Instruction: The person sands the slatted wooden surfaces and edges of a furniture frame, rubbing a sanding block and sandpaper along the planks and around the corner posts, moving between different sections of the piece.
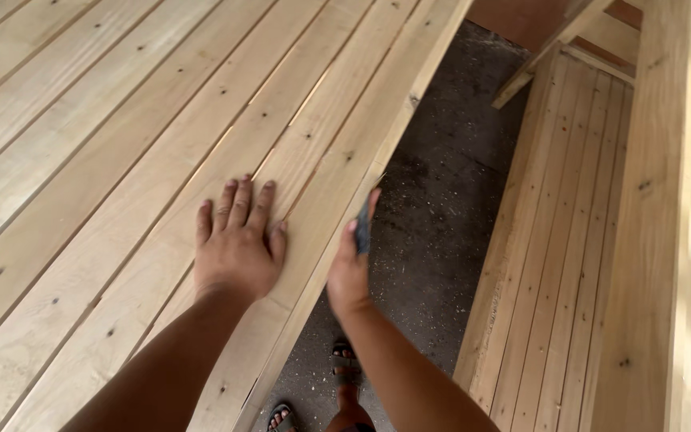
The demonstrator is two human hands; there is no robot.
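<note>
- The person's sandalled feet (345, 372) are standing on the dusty concrete floor (433, 240), in the gap between two wooden pieces.
- The right hand (351, 268) is closing around a small dark pad (363, 228), probably a piece of sandpaper, and is pressing it against the side edge (377, 164) of the slatted panel. This hand is the nearer one to that edge; it is touching it through the pad.
- The left hand (236, 240) is lying flat and open on top of the slatted wooden panel (105, 160), fingers spread a little and pointing away from the person. It is grasping nothing, only resting just beside the edge.
- The panel is lying to the left of the person, and its boards and its edge are running away from the body, up toward the upper right of the view. So the long axis of the edge is going straight ahead of the right hand.
- Further to the right, a second slatted panel (553, 240) is leaning low by the floor, well apart from both hands, and a tall pale board (673, 200) is standing beside it.
</note>
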